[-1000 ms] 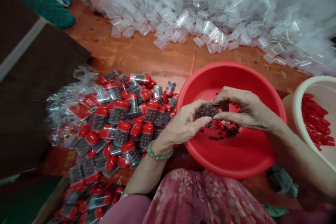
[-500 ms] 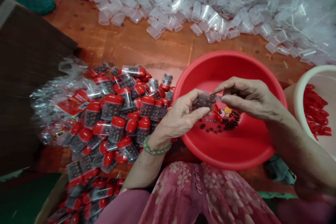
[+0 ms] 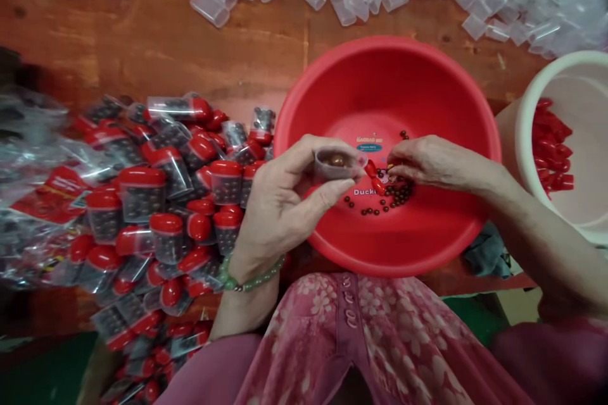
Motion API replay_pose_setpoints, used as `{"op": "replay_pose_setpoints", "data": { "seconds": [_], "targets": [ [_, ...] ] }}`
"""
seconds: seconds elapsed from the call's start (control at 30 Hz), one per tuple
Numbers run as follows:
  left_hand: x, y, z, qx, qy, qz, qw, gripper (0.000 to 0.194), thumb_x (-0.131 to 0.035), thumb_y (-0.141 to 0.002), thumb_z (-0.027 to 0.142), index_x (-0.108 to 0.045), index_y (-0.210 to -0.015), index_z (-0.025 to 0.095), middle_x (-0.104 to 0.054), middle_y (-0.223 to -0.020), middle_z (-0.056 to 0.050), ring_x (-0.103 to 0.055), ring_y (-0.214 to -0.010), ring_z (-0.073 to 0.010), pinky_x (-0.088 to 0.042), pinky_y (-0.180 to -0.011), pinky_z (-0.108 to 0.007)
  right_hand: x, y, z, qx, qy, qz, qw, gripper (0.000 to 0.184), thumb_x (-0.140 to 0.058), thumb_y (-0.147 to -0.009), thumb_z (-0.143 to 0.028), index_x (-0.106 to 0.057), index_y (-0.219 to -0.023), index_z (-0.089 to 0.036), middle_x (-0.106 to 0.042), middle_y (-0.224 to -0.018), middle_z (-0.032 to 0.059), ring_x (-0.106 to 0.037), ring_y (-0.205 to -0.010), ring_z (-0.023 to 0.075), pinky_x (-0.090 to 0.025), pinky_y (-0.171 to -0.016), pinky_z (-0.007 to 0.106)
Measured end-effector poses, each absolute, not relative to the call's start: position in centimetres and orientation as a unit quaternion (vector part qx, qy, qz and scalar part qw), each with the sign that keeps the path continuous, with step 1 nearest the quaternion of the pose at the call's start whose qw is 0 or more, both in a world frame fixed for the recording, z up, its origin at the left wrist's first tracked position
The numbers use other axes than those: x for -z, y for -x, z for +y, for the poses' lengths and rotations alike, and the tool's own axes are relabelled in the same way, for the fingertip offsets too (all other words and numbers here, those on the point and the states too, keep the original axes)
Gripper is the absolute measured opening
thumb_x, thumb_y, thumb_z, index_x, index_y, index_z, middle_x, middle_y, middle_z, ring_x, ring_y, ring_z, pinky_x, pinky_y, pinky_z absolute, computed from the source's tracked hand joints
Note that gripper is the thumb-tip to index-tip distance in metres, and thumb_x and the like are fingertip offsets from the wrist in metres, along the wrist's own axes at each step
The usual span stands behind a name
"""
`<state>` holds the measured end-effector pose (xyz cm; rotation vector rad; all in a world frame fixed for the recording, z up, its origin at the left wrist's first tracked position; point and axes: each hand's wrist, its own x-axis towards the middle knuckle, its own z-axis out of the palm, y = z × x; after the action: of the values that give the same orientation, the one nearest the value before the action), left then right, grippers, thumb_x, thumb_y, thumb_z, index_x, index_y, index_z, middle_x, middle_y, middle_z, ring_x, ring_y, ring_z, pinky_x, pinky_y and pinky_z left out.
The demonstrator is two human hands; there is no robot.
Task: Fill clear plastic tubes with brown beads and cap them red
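My left hand is closed around a small clear plastic container, its open mouth tipped toward me, with brown balls visible inside. Over the red basin, my right hand reaches down to the loose brown balls. Its thumb and fingertips are pressed together; what they pinch, if anything, is hidden. Two small red plastic pieces lie on the basin floor between the hands, beside the balls and a printed label.
Filled containers with red caps are heaped on the left beside clear plastic bags. Empty clear containers lie along the far side. At the right, a white bucket holds red pieces.
The view has shifted closer over the basin. My left hand has turned the container so its mouth faces me. My right hand has moved from the container down to the loose balls.
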<state>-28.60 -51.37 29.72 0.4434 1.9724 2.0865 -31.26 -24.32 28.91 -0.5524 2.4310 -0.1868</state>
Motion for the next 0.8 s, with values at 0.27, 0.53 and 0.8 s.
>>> {"op": "replay_pose_setpoints", "data": {
  "seconds": [0.27, 0.53, 0.8],
  "targets": [
    [-28.8, 29.1, -51.0, -0.752, -0.112, 0.626, 0.173, 0.023, -0.074, -0.091, 0.031, -0.066, -0.108, 0.018, -0.077, -0.096, -0.004, -0.075, -0.088, -0.0156, -0.061, -0.086, -0.029, -25.8, 29.9, -29.8, -0.041, 0.201, 0.912, 0.355, 0.036, -0.059, -0.097, -0.023, -0.062, -0.129, -0.009, -0.077, -0.096, 0.0155, -0.073, -0.086, 0.0268, -0.042, -0.067, 0.032],
    [-28.3, 29.6, -51.4, -0.783, -0.113, 0.576, 0.208, 0.029, -0.076, -0.088, 0.036, -0.064, -0.107, 0.017, -0.075, -0.094, -0.005, -0.073, -0.089, -0.0152, -0.060, -0.087, -0.028, -26.9, 28.9, -28.8, -0.035, 0.234, 0.924, 0.301, 0.029, -0.055, -0.089, -0.016, -0.065, -0.116, -0.015, -0.077, -0.101, 0.0150, -0.072, -0.082, 0.0241, -0.043, -0.064, 0.030],
    [-28.2, 29.2, -51.2, -0.743, -0.134, 0.634, 0.165, 0.034, -0.067, -0.094, 0.030, -0.062, -0.125, 0.017, -0.069, -0.108, -0.006, -0.064, -0.091, -0.0142, -0.056, -0.085, -0.029, -32.4, 27.9, -27.1, 0.160, 0.335, 0.925, 0.080, 0.019, -0.050, -0.095, -0.020, -0.063, -0.107, -0.015, -0.071, -0.091, 0.0108, -0.066, -0.072, 0.0193, -0.049, -0.067, 0.031]
  ]
}}
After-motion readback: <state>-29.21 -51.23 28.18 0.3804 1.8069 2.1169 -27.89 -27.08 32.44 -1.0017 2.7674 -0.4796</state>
